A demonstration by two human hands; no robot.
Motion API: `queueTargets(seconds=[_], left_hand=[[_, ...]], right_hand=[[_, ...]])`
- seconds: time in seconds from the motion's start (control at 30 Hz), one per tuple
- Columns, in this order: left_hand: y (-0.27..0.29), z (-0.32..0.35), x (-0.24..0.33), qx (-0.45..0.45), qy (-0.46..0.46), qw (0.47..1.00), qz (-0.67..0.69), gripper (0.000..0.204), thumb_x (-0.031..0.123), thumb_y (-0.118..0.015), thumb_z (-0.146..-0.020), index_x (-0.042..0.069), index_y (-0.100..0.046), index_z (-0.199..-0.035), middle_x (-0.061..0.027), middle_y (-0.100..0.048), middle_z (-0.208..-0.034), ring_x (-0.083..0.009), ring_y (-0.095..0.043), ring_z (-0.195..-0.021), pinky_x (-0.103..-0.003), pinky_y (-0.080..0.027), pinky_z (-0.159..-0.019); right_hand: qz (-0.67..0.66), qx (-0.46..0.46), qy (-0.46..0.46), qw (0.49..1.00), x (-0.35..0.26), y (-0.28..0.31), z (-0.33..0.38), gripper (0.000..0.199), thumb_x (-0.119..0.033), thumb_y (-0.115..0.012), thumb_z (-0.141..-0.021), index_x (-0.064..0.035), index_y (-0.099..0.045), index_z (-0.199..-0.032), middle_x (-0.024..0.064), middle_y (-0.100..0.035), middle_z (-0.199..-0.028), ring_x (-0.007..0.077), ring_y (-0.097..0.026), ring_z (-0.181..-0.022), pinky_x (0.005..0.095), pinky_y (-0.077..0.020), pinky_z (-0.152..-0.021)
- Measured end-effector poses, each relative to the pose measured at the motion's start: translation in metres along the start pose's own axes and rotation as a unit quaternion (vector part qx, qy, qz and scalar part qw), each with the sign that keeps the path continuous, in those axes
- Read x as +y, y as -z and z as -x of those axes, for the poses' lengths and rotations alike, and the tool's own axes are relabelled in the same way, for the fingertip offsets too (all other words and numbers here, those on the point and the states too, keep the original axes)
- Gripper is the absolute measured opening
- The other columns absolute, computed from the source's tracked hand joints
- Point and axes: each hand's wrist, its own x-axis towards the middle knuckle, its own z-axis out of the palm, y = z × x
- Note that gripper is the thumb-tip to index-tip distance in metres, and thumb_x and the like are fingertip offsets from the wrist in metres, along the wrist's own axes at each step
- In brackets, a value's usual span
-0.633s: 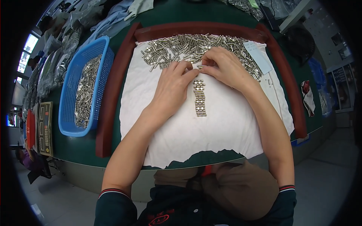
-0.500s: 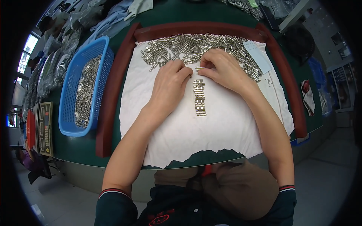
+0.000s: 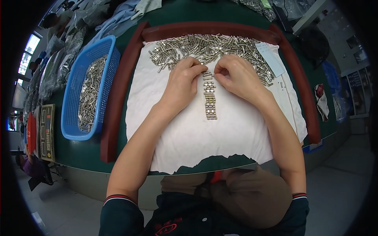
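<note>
A narrow strip of gold and silver metal watch-band links (image 3: pixel 210 100) lies lengthwise on the white cloth (image 3: pixel 177 135). Just beyond its far end are a few short link pieces (image 3: pixel 207 74), set crosswise between my two hands. My left hand (image 3: pixel 182 83) is at their left, thumb and forefinger pinched beside the farthest piece; whatever is in the pinch is too small to name. On the other side my right hand (image 3: pixel 238 78) curls with its fingertips together, close to the pieces' right ends, and its grip is hidden. Behind both hands spreads a heap of loose metal links (image 3: pixel 208 45).
A dark red wooden frame (image 3: pixel 212 27) borders the cloth on the far, left and right sides. Outside it on the left stands a blue plastic basket (image 3: pixel 67 114) of similar links. A pale blue paper slip (image 3: pixel 269 59) rests at the heap's right.
The piece that my right fingers held now lies with others beyond the strip's far end. My left fingertips have moved right, toward these pieces; my right fingertips have drawn slightly right.
</note>
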Motion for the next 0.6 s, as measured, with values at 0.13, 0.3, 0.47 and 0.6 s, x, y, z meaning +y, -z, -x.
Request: queueTargets(seconds=[0.13,0.3,0.47,0.6], left_hand=[[0.000,0.000,0.004,-0.026,0.022,0.999,0.033,0.022,-0.005,-0.058,-0.084,-0.002,-0.068,-0.103,-0.0131,-0.062,-0.101,-0.0275,-0.062,-0.093,-0.035,-0.051,-0.076],[0.002,0.003,0.011,-0.005,0.079,0.996,0.028,0.028,-0.008,-0.054,-0.080,-0.002,-0.067,-0.104,-0.0148,-0.058,-0.097,-0.0302,-0.059,-0.092,-0.038,-0.049,-0.081],[0.001,0.002,0.010,-0.019,0.058,0.998,0.007,0.029,-0.010,-0.051,-0.078,-0.002,-0.067,-0.101,-0.0144,-0.057,-0.095,-0.0301,-0.058,-0.091,-0.037,-0.048,-0.081],[0.003,0.003,0.009,-0.031,0.063,0.996,0.049,0.027,-0.009,-0.052,-0.079,-0.002,-0.066,-0.101,-0.0137,-0.058,-0.095,-0.0299,-0.058,-0.091,-0.037,-0.047,-0.081]], right_hand=[[-0.025,0.015,0.010,1.000,0.002,-0.004,0.001,0.009,-0.008,-0.063,-0.079,-0.0005,-0.065,-0.076,0.0126,-0.065,-0.081,0.0301,-0.062,-0.086,0.0416,-0.0491,-0.081],[0.070,0.023,0.022,0.997,0.002,0.003,0.003,0.009,-0.008,-0.064,-0.079,0.0006,-0.064,-0.076,0.0126,-0.064,-0.081,0.0299,-0.062,-0.085,0.0413,-0.0490,-0.079],[0.141,0.090,0.040,0.985,0.016,-0.008,-0.005,0.008,-0.007,-0.063,-0.080,-0.0003,-0.065,-0.076,0.0129,-0.064,-0.082,0.0305,-0.061,-0.086,0.0432,-0.0483,-0.079],[0.077,0.104,0.101,0.986,0.012,-0.015,-0.009,0.006,-0.007,-0.063,-0.080,-0.0012,-0.065,-0.079,0.0112,-0.063,-0.084,0.0297,-0.060,-0.088,0.0427,-0.0470,-0.081]])
